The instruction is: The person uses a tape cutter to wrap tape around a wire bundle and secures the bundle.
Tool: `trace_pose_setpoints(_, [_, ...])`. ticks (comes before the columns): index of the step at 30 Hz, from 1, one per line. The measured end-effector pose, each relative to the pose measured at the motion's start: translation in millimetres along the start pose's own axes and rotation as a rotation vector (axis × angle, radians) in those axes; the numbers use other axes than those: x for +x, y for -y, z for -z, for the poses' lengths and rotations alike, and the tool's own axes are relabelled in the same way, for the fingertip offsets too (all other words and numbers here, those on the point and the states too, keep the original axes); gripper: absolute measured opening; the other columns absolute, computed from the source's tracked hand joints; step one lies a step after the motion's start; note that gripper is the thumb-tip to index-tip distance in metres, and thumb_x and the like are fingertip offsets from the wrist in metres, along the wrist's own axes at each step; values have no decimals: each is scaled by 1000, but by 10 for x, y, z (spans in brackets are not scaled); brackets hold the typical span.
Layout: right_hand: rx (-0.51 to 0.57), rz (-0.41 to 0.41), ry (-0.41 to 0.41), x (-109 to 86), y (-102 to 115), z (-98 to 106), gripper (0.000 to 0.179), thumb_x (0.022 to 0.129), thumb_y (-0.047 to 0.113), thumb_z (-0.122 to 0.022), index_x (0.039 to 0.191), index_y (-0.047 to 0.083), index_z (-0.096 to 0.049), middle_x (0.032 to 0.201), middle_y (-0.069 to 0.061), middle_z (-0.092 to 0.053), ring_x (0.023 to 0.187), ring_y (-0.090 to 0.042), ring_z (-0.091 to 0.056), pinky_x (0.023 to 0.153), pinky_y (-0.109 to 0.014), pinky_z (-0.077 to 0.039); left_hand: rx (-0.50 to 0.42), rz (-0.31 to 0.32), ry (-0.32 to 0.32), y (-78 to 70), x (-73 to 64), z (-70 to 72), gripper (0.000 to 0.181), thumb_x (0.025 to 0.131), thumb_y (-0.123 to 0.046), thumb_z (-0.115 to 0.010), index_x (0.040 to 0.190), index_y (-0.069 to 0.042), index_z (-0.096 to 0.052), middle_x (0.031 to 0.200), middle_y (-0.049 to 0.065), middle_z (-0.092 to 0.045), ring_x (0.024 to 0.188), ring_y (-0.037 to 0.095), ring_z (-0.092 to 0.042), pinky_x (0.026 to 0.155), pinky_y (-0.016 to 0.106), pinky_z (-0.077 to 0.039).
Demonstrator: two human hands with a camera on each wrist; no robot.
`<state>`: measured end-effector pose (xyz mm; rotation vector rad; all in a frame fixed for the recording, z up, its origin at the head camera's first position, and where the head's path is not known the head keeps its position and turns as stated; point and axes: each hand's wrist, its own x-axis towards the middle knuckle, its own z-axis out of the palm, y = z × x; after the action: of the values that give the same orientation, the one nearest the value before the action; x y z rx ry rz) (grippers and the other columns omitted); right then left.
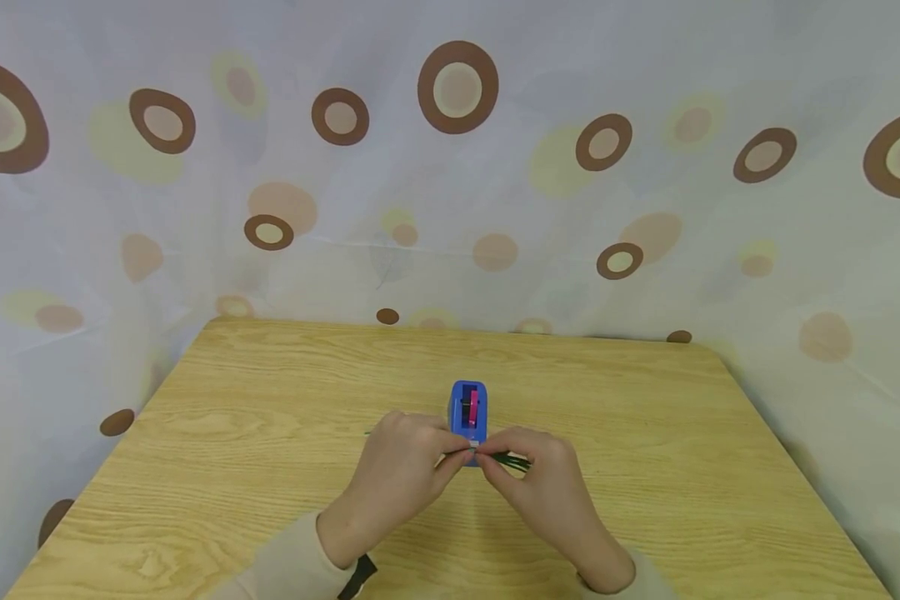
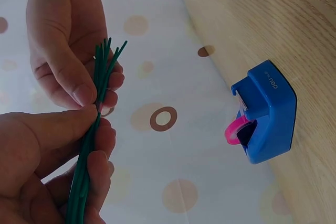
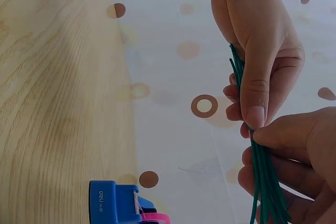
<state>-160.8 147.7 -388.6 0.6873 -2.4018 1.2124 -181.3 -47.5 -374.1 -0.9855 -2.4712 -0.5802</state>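
A bundle of thin green strands [image 1: 512,460] is held between both hands in front of a blue tape dispenser [image 1: 457,417]. My left hand [image 1: 405,457] pinches it between thumb and fingers, and my right hand [image 1: 543,473] pinches it close beside, the fingertips nearly meeting. In the left wrist view the green strands [image 2: 80,187] run along the curled fingers and their loose tips spread out beyond the pinch. A small pinkish patch shows on the bundle at the fingertips. In the right wrist view the strands [image 3: 268,182] fan out below the thumbs.
The dispenser carries a pink tape roll [image 1: 473,408] and stands on a wood-grain table [image 1: 285,375]. A curtain or sheet [image 1: 495,183] with brown rings and pale spots surrounds the table. A dark object [image 1: 357,577] shows by the left sleeve.
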Motion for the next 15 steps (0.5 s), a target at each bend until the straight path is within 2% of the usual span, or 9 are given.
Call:
trace_pose_setpoints(5, [-1,-49,15,-3,-8,-4,19,80,-2,-80,87,15,-76,87,13,-72,82,-4,-67,74,-27,-56,17,-5,-13,-7,-9,-7,9,83,-27,-82,85,-18,-82,77,-9,-71,61,3,-60,59,24,-40])
trace_pose_setpoints(10, [24,-97,26,-7,-12,-18,19,81,-2,-79,86,16,-75,85,10,-72,78,-5,-66,70,-29,-56,8,7,-28,-5,-19,-21,9,81,-27,-83,85,-19,-82,77,-10,-71,61,3,-60,60,24,-39])
trace_pose_setpoints(15, [52,-106,10,-12,-18,-30,21,80,-2,-79,86,17,-74,85,12,-71,80,-6,-67,71,-29,-57,-28,33,-31,-3,-25,-28,8,81,-27,-83,86,-21,-82,79,-12,-71,65,1,-61,61,25,-39])
